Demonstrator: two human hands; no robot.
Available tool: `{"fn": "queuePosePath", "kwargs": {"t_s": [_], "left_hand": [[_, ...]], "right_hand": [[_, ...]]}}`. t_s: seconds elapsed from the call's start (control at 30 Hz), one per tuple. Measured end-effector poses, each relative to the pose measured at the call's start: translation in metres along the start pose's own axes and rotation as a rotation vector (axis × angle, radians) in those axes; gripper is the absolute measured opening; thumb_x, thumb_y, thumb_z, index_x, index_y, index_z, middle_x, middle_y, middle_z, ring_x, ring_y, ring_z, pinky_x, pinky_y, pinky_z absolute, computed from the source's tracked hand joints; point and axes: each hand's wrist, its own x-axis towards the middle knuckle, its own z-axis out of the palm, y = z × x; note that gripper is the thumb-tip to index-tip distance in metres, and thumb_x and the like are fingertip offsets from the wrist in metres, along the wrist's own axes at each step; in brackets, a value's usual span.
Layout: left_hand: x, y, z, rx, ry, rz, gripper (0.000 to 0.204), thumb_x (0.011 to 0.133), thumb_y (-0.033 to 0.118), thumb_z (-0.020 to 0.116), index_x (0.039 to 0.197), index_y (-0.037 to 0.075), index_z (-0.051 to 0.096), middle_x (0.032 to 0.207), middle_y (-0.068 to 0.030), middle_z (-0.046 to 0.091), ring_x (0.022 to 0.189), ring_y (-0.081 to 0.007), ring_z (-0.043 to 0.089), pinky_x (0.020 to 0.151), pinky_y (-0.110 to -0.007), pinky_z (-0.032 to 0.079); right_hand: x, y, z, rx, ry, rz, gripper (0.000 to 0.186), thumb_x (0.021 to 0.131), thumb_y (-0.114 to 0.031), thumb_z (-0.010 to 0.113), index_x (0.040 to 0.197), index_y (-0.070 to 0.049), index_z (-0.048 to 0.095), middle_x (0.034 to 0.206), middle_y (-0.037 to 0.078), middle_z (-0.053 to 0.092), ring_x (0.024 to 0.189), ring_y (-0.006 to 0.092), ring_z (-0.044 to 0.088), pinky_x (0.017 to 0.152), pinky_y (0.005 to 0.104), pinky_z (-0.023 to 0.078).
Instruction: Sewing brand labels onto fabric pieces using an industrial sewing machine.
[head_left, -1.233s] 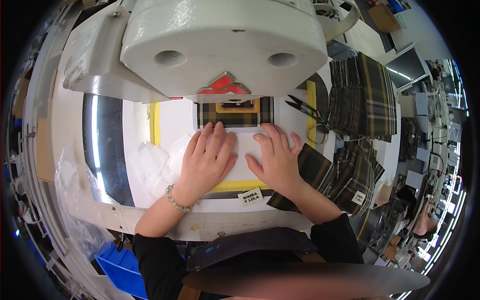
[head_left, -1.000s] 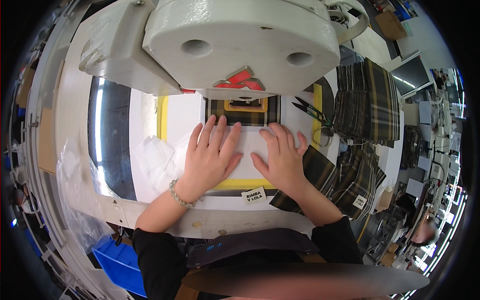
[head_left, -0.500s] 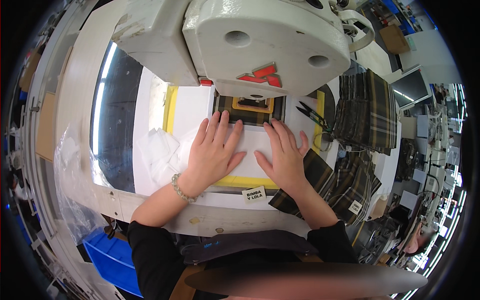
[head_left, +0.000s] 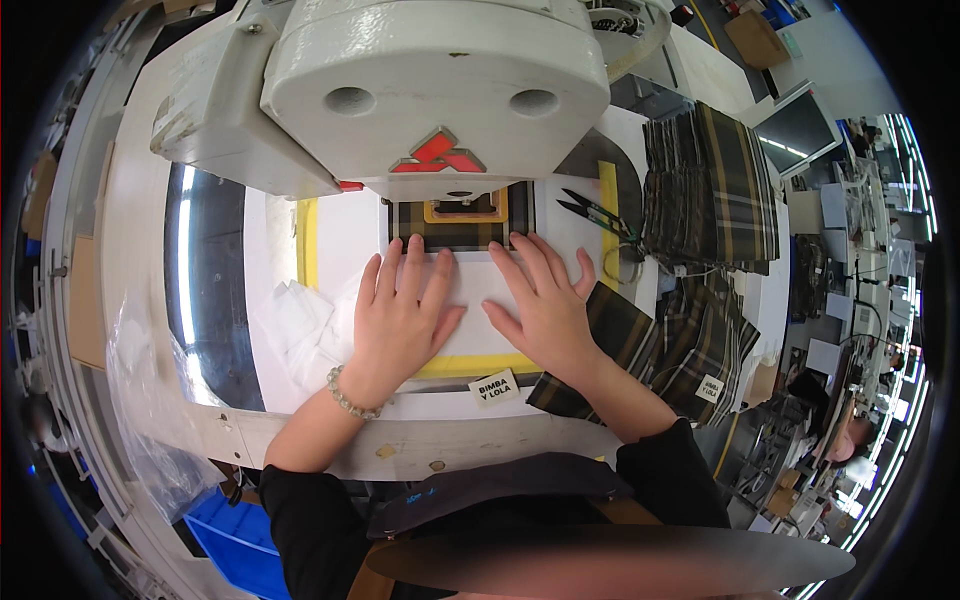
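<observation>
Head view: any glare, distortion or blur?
Head view: bright glare streak down the dark panel at left; head view: front table edge curves, corners black; head view: blurred oval along the bottom, but left hand and right hand look sharp.

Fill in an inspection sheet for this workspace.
Surface: white sheet, yellow tape along its near edge.
Work pieces: plaid panel below white machine head, amber frame on it.
Clutter: snips, crumpled white material, plaid stack, pale label.
Hands: left hand and right hand spread, fingertips at the panel's near edge; pressure cannot be told.
Cables: cannot be made out clearly.
Surroundings: blue crate, dark screen.
</observation>
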Motion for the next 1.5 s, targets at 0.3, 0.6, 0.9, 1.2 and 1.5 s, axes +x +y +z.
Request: {"fn": "queuePosePath", "kwargs": {"t_s": [0.3,0.6,0.9,1.2,1.5], "left_hand": [[-0.002,0.0,-0.002,0.043,0.02,0.007,0.062,0.083,0.041,0.065,0.135,0.009,0.052,0.129,-0.0199,0.054,0.117,-0.0366,0.052,0.102,-0.049,0.038],[0.001,0.003,0.0,0.065,0.037,0.021,0.06,0.084,0.038,0.064,0.134,0.008,0.052,0.129,-0.0202,0.054,0.116,-0.0361,0.053,0.101,-0.047,0.039],[-0.001,0.003,0.005,0.071,0.069,0.036,0.059,0.085,0.039,0.061,0.134,0.008,0.052,0.13,-0.0218,0.053,0.119,-0.0384,0.051,0.1,-0.05,0.04],[-0.004,0.001,0.009,0.066,0.071,0.054,0.06,0.087,0.038,0.06,0.136,0.007,0.049,0.136,-0.025,0.049,0.123,-0.0409,0.048,0.104,-0.051,0.036],[-0.005,0.001,0.011,0.087,0.11,0.072,0.058,0.087,0.036,0.061,0.135,0.006,0.049,0.132,-0.0268,0.051,0.119,-0.0428,0.051,0.1,-0.051,0.04]], "right_hand": [[-0.002,-0.001,0.0,0.014,-0.024,-0.002,0.06,0.08,-0.035,0.069,0.133,-0.012,0.052,0.134,0.008,0.049,0.126,0.0225,0.046,0.107,0.0555,0.016],[-0.003,0.001,0.003,0.004,0.009,-0.014,0.06,0.082,-0.036,0.067,0.134,-0.01,0.051,0.132,0.009,0.051,0.126,0.022,0.046,0.108,0.0529,0.017],[-0.006,0.001,0.01,-0.014,0.05,-0.031,0.06,0.083,-0.038,0.066,0.133,-0.007,0.051,0.126,0.009,0.053,0.121,0.0213,0.049,0.107,0.05,0.02],[-0.001,0.007,0.014,-0.117,0.097,0.016,0.053,0.088,-0.04,0.061,0.128,-0.006,0.053,0.138,0.013,0.05,0.13,0.025,0.044,0.106,0.0532,0.019],[0.044,0.033,0.012,-0.112,0.046,0.06,0.043,0.09,-0.036,0.059,0.121,-0.006,0.055,0.138,0.01,0.052,0.129,0.0274,0.045,0.104,0.0489,0.025]]}}
